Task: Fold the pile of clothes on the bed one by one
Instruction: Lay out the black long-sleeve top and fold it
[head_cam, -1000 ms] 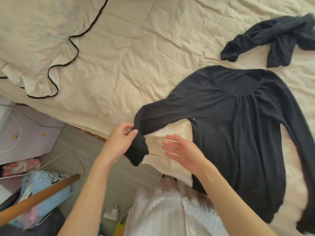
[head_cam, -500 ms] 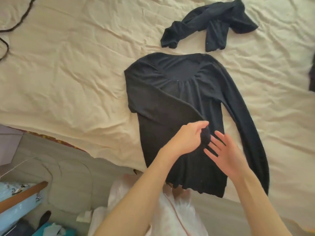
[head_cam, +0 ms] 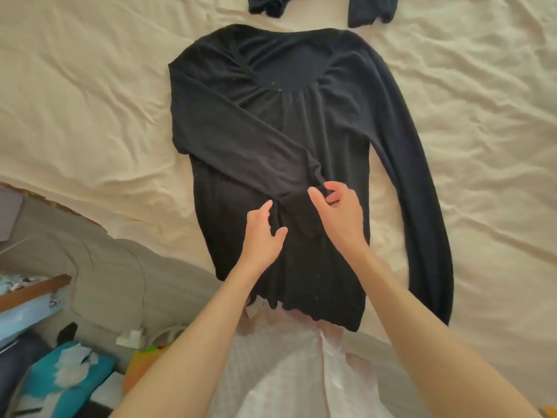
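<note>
1. Black long-sleeve top [head_cam: 301, 140] lies flat, front up, on the cream bed sheet [head_cam: 90, 101], hem hanging just over the near edge of the bed, neckline toward the far side.
2. Change: 1.0 s ago the left sleeve [head_cam: 241, 152] stuck out past the near edge, pinched in the left hand; now it is folded across the chest, cuff resting at mid-torso.
3. Left hand [head_cam: 262, 233] has let go: fingers loosely curled and apart, holding nothing, just beside the cuff.
4. Right hand [head_cam: 334, 212] sits at the cuff end, thumb and curled fingers around the fabric there; it looks like a light pinch, but whether it truly grips I cannot tell.
5. Right sleeve [head_cam: 422, 191] is not yet folded; it runs straight along the top's side down to the near edge.
6. Meaning: 1 of 2 sleeve folds looks done; likely next is the right sleeve, then the body fold.
7. Another dark garment [head_cam: 370, 10] lies crumpled at the far side, not yet folded.
8. Risk: the hem overhanging the edge could slide during the body fold.
</note>
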